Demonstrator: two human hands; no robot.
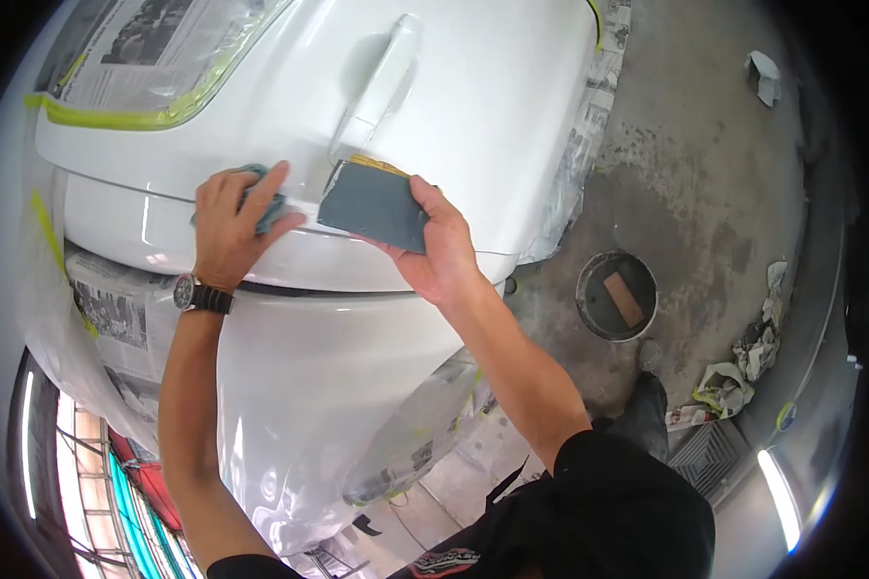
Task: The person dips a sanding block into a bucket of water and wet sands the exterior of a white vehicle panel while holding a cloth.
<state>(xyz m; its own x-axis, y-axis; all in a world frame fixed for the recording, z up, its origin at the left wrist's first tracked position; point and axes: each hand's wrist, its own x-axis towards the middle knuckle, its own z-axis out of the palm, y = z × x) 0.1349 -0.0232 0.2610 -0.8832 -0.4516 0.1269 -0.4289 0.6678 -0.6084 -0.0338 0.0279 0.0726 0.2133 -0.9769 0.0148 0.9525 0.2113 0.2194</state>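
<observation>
My left hand (230, 224) presses a crumpled teal cloth (268, 210) onto the white car door (492, 106), with its fingers curled over it. A little to the right, my right hand (442, 241) grips a dark grey sheet of sandpaper (372, 205) by its right end. The sheet faces up, and a yellowish edge shows along its top; what backs it is hidden. Both hands are low on the door, below the white door handle (384, 82). Whether the sandpaper touches the paint I cannot tell.
Newspaper and plastic film, edged with yellow-green tape (126, 120), cover the window. On the concrete floor (686, 183) stands a round bucket (579, 299) with a brown block (625, 298) inside. Crumpled newspaper (724, 388) lies by the wall at right.
</observation>
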